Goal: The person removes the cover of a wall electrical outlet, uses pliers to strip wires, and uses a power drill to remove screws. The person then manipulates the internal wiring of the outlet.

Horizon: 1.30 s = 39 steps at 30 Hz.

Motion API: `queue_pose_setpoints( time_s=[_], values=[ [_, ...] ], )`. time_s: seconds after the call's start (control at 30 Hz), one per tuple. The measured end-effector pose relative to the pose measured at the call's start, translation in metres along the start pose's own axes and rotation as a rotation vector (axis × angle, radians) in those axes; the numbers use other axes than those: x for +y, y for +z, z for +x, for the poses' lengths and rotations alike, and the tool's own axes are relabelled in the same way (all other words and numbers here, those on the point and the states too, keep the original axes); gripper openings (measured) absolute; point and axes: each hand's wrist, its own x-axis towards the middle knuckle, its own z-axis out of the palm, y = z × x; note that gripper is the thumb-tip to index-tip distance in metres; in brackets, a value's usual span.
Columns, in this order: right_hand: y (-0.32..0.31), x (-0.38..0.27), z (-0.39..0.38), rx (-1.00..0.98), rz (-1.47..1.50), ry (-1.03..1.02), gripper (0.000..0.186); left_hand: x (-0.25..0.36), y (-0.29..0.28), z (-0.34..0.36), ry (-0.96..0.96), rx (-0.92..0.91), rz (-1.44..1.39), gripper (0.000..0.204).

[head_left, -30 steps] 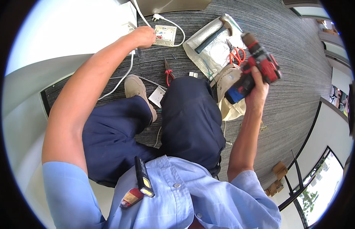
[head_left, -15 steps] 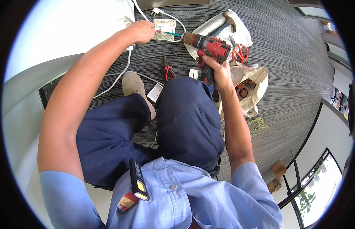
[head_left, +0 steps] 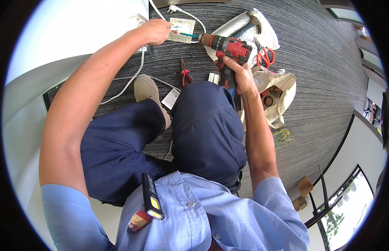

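Note:
In my right hand (head_left: 243,78) is a red and black cordless drill (head_left: 237,50), its grip wrapped by my fingers. Its long green bit (head_left: 188,35) points left and reaches the wired middle of a cream square socket plate (head_left: 184,25). My left hand (head_left: 157,32) is closed at the left edge of that plate, its fingertips partly hidden. Red and blue wires show at the plate's centre. Pliers with red and black handles (head_left: 185,74) lie on the carpet below the plate. A white socket cover (head_left: 170,99) lies by my shoe.
A hammer (head_left: 254,21) lies on a silvery bag (head_left: 267,37). Scissors with orange handles (head_left: 266,57) are close to the drill. A cream cloth bag (head_left: 284,90) holds tools, with yellow-green wire (head_left: 282,139) below it. A white cable with a plug (head_left: 173,9) runs past the plate.
The view has shifted very slightly. Both hands keep their hold, and the drill bit stays at the plate's middle.

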Motion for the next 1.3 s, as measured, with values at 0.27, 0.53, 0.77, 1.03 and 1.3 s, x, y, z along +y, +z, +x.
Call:
queue_pose_setpoints(
  time_s=[0.27, 0.53, 0.77, 1.03, 1.3],
  values=[
    [-0.004, -0.007, 0.008, -0.041, -0.049, -0.008, 0.037, -0.003, 0.002, 0.003, 0.059, -0.046, 0.11, 0.038],
    [-0.007, -0.014, 0.016, -0.048, -0.028, 0.013, 0.042, -0.004, 0.004, 0.002, -0.009, 0.019, -0.009, 0.036],
    [-0.01, -0.016, 0.011, -0.082, 0.02, 0.009, 0.043, 0.001, 0.004, 0.006, 0.022, -0.008, 0.161, 0.032],
    [-0.01, -0.014, 0.003, -0.041, 0.042, 0.017, 0.041, -0.012, 0.009, 0.014, 0.223, -0.033, 0.44, 0.027],
    [-0.015, -0.031, 0.003, -0.017, 0.023, -0.074, 0.041, 0.005, -0.001, 0.001, 0.035, -0.022, 0.142, 0.035]
  ],
)
